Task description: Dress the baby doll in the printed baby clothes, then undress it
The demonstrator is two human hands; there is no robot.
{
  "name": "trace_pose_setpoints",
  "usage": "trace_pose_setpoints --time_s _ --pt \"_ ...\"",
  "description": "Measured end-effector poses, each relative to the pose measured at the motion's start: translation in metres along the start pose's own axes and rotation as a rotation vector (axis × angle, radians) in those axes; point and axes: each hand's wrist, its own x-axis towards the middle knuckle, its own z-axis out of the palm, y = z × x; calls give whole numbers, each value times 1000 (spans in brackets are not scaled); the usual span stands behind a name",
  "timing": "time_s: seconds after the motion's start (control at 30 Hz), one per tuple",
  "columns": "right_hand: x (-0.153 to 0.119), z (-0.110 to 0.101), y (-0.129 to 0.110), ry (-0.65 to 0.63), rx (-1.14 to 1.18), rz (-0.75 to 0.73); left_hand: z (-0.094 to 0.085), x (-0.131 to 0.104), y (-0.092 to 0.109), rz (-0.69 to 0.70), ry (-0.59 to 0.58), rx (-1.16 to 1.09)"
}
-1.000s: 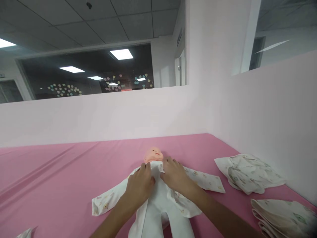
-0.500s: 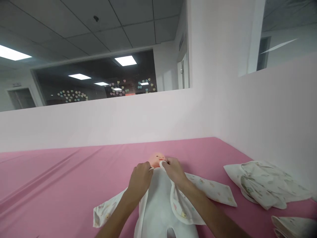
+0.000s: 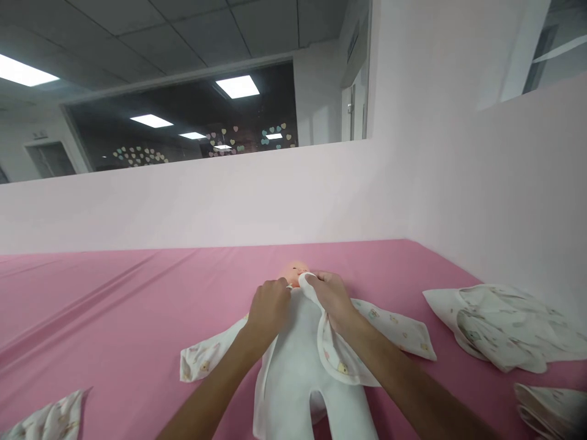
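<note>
A baby doll (image 3: 296,270) lies on its back on the pink sheet (image 3: 132,305), its head at the far end. White clothing covers its body and legs. Around it a white baby jacket (image 3: 342,360) with small printed figures lies open, both sleeves spread sideways. My left hand (image 3: 271,304) is closed at the collar on the left side of the doll's neck; the fingertips are partly hidden. With thumb and fingers, my right hand (image 3: 331,294) pinches the collar edge on the right, lifted near the doll's chin.
Crumpled white printed cloth (image 3: 509,327) lies at the right near the wall. Below it is a folded cloth (image 3: 553,406), and another printed cloth (image 3: 50,418) shows at the lower left. A white wall (image 3: 206,201) with windows borders the sheet behind.
The view has tilted down slightly, so the doll's legs and the lower-left cloth show more. My right hand has drawn the collar edge a little higher by the chin; both hands keep their hold.
</note>
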Motion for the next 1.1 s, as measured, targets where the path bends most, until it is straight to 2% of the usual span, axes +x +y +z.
trace_pose_setpoints --time_s 0.23,0.4,0.67,0.77,0.83,0.93,1.0,1.1 --pt "-7 2 1 -61 63 30 13 -4 10 10 86 -87" --pt "-9 3 -1 -103 32 -4 20 -5 11 1 118 -92" --pt "-13 6 2 -124 -195 -165 24 -7 9 24 121 -187" --pt "-16 7 3 -152 -292 -177 25 -1 4 -8 129 -333" --pt "-17 7 2 -162 -327 -168 21 3 -1 -61 51 -531" --pt "-19 4 -1 -226 -370 -185 9 8 -12 -132 -194 -841" --pt "-19 2 -3 -291 -392 -216 0 7 -19 -129 -320 -993" --pt "-20 -2 -5 -374 -398 -250 -7 6 -26 -112 -388 -1136"
